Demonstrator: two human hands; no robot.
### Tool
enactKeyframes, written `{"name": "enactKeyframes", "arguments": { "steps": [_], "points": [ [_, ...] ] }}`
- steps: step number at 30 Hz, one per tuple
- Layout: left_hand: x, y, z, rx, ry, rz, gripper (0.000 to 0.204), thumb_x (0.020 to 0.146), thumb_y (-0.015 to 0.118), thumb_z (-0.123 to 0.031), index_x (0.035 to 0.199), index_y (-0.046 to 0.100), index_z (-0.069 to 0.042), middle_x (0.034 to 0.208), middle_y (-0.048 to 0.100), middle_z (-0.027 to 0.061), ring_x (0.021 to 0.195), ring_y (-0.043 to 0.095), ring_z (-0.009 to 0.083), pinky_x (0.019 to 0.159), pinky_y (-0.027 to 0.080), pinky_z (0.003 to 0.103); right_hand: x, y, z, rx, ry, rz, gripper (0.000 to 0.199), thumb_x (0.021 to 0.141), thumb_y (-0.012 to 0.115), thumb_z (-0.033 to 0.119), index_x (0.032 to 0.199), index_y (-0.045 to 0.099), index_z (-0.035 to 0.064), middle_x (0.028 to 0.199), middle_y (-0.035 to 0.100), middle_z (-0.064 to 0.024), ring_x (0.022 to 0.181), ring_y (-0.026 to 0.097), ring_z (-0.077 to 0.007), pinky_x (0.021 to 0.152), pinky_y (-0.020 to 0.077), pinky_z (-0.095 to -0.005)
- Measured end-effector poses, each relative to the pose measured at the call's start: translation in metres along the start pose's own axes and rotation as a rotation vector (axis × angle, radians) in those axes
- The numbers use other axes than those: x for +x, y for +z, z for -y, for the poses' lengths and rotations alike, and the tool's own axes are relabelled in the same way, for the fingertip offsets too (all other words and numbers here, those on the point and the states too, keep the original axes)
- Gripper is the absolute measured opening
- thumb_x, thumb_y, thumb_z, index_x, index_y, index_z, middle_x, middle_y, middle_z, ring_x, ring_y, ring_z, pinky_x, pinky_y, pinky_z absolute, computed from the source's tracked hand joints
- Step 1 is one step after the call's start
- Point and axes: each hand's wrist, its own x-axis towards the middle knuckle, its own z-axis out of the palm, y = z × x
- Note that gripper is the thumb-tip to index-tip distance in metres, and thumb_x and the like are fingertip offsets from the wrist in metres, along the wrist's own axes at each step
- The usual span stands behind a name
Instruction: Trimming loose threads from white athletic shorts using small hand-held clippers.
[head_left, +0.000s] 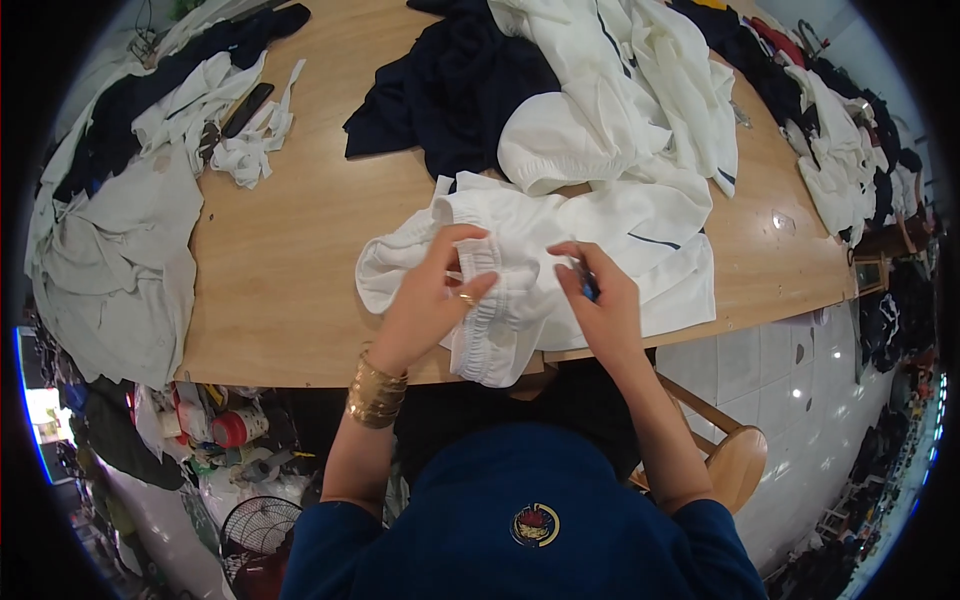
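At my far left, a heap of pale grey cloth (130,275) lies over the table's edge, perhaps so that the middle of the table (275,290) stays free for working. Near it lie a dark phone (248,110) and some white scraps (243,160), just beside each other.

My left hand (425,305) is on the gathered waistband of a white garment (550,215), which lies in front of me at the near edge. My thumb and forefinger touch the band with a gap between their tips; whether the other fingers grip it from behind, I cannot tell. I judge that this keeps the gathers turned toward me.

Beyond, a navy garment (455,95) lies next to a pile of white garments (590,120), within reach.

My right hand (605,300) is above the white garment. Its lower fingers are curled around a small dark tool (588,284), while thumb and forefinger stand apart, probably so they remain free to touch the cloth.
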Motion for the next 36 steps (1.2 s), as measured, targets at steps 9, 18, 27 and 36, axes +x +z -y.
{"name": "enactKeyframes", "arguments": {
  "steps": [9, 18, 27, 36],
  "points": [
    [-0.001, 0.019, -0.010, -0.496, 0.019, 0.177, 0.045, 0.078, 0.064, -0.003, 0.118, 0.043, -0.007, 0.093, 0.058, 0.0020, 0.083, 0.053, 0.0072, 0.075, 0.044, 0.022, -0.004, 0.007, -0.011, 0.102, -0.125, 0.004, 0.019, 0.075, 0.067, 0.007, 0.093, 0.062, 0.0059, 0.076, 0.054, -0.0025, 0.064, 0.049, -0.0109, 0.058, 0.0404, -0.0233],
    [-0.002, 0.018, -0.020, -0.456, 0.096, 0.149, 0.028, 0.078, 0.064, -0.004, 0.106, 0.060, -0.005, 0.097, 0.060, 0.0031, 0.085, 0.053, 0.0073, 0.076, 0.043, 0.022, -0.011, -0.017, 0.011, 0.188, -0.163, 0.108, 0.012, 0.079, 0.061, 0.004, 0.090, 0.057, 0.0047, 0.074, 0.053, -0.0030, 0.065, 0.048, -0.0107, 0.060, 0.0403, -0.0229],
    [-0.019, 0.038, -0.001, 0.123, 0.313, -0.338, 0.021, 0.068, 0.063, 0.002, 0.088, 0.066, -0.003, 0.084, 0.066, 0.0092, 0.078, 0.062, 0.0208, 0.070, 0.047, 0.030, -0.032, 0.001, 0.025, 0.120, -0.232, 0.159, 0.025, 0.074, 0.058, 0.003, 0.098, 0.052, 0.0072, 0.089, 0.059, -0.0112, 0.077, 0.060, -0.0291, 0.066, 0.0475, -0.0342],
    [-0.018, 0.058, 0.008, -0.089, 0.258, -0.423, 0.008, 0.079, 0.061, -0.001, 0.086, 0.061, 0.003, 0.076, 0.061, 0.0065, 0.068, 0.054, 0.0120, 0.062, 0.044, 0.024, -0.034, -0.012, 0.025, 0.045, -0.289, 0.289, 0.027, 0.073, 0.060, 0.006, 0.098, 0.050, 0.0063, 0.088, 0.059, -0.0115, 0.077, 0.059, -0.0315, 0.065, 0.0460, -0.0361]
  ]
}}
